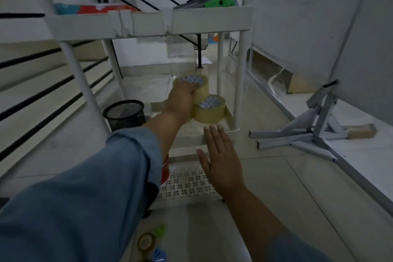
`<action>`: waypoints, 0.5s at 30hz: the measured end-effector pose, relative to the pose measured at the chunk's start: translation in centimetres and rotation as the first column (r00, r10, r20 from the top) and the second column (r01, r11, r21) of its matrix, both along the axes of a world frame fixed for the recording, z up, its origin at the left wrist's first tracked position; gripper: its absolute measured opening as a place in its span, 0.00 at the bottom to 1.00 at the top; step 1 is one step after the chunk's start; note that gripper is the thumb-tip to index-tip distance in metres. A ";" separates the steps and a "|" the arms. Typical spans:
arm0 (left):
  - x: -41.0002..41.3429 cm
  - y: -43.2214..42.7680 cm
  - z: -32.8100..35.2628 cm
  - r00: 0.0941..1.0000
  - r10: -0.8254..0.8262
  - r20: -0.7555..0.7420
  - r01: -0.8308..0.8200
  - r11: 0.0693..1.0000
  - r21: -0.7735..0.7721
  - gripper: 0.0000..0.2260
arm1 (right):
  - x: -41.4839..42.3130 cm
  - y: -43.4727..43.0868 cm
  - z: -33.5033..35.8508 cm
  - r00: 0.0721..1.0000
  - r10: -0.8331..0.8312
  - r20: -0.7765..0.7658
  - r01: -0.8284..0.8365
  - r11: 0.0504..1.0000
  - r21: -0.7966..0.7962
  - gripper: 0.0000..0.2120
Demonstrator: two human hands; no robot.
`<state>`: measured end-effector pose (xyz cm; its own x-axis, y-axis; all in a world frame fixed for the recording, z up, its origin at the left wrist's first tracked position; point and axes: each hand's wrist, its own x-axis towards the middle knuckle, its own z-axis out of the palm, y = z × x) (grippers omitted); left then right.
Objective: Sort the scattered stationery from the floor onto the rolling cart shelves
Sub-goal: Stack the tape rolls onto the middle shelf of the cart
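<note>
**Fingers (192,91) curl round tape roll at cart shelf**

A black mesh pen cup (124,114) stands on the floor beside the white plastic rolling cart (148,25). The left hand (180,101) grips a yellowish clear packing tape roll (200,84), tilted above the cart's middle shelf (187,139) and touching a second tape roll (209,110) lying flat there. The right hand (222,161) hovers in front of the shelf, fingers straight, holding nothing. A small brown tape roll (145,240) lies on the tiled floor below. A grey folded metal stand (314,134) lies at right.

Dim tiled floor (297,187), striped stairs (42,83)
</note>
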<state>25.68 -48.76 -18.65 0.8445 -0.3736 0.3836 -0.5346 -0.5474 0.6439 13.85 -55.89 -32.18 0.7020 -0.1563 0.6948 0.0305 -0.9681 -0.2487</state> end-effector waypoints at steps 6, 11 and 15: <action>0.5 -0.2 -1.4 0.999 -0.021 0.050 0.017 0.996 0.084 0.15 | 0.5 0.1 -0.6 0.997 -0.006 0.078 0.006 1.000 0.006 0.25; 0.9 -0.3 -1.4 0.999 0.000 0.048 -0.002 0.999 0.044 0.14 | 0.4 0.5 -0.4 0.995 -0.035 0.090 0.033 0.999 0.023 0.25; 1.4 -0.6 -1.8 1.000 -0.015 0.011 0.014 0.999 0.038 0.15 | 0.4 0.3 -0.4 0.996 -0.033 0.077 0.032 0.999 0.004 0.25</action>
